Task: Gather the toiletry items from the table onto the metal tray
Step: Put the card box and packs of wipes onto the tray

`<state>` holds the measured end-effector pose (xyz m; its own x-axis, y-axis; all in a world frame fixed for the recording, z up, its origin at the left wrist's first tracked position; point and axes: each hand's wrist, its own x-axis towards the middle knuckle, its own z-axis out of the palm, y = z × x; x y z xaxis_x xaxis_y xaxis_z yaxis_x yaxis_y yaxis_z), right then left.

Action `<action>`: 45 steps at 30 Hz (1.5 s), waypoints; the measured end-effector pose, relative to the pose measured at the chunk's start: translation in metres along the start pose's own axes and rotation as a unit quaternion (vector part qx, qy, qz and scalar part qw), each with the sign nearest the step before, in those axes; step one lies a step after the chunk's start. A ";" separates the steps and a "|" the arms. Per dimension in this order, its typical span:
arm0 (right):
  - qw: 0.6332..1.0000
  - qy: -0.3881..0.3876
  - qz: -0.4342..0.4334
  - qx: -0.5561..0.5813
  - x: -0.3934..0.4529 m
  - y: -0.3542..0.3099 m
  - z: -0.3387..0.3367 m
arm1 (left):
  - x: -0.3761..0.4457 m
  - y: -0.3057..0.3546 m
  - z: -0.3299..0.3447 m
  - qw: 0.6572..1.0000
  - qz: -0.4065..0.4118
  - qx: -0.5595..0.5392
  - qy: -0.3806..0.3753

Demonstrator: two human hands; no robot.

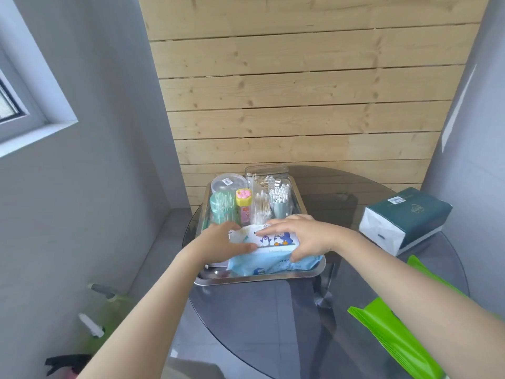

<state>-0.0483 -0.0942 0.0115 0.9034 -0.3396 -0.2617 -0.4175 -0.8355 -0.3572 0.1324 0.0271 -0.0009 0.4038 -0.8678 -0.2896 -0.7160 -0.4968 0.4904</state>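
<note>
A metal tray [254, 279] sits on the round glass table [259, 318]. A light-blue wipes pack with penguin pictures [273, 262] lies in its front part. My left hand [221, 240] grips the pack's left end and my right hand [303, 236] holds its top and right side. Behind the pack stand a green cotton-swab tub [222, 207], a small yellow box with a pink lid [243, 205], a bag of cotton swabs [261, 206], a cup of swabs [280, 198], a clear box [266, 173] and a round clear container [228, 181].
A dark-green and white tissue pack [404, 218] lies on the table at the right. A bright-green pack [393, 335] lies at the near right under my right forearm. Wooden slats rise behind the table. Spray bottles stand on the floor at the lower left.
</note>
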 end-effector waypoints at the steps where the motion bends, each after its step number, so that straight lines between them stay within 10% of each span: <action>1: 1.000 -0.015 0.001 -0.011 0.002 0.001 -0.001 | 0.002 -0.001 0.003 1.000 0.007 0.011 0.006; 11: 1.000 -0.020 -0.003 0.003 0.003 0.023 0.024 | 0.008 0.013 0.015 0.991 0.097 0.086 -0.015; 18: 0.979 0.152 0.060 0.118 -0.056 0.037 0.005 | -0.018 0.055 0.032 0.968 0.234 0.001 0.089; 28: 0.937 0.104 0.332 0.017 -0.153 0.084 0.022 | -0.047 0.124 0.101 0.951 0.213 0.018 -0.221; 33: 0.929 0.091 0.329 0.142 -0.175 0.086 0.034 | -0.044 0.126 0.123 0.932 0.131 -0.162 -0.295; 45: 0.862 0.240 0.289 0.342 -0.139 0.060 0.026 | -0.050 0.120 0.068 0.896 0.068 -0.439 -0.016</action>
<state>-0.2013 -0.0861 0.0027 0.3936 -0.8897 -0.2315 -0.6228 -0.0729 -0.7790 -0.0127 0.0115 0.0162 0.3201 -0.9269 -0.1959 -0.0283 -0.2160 0.9760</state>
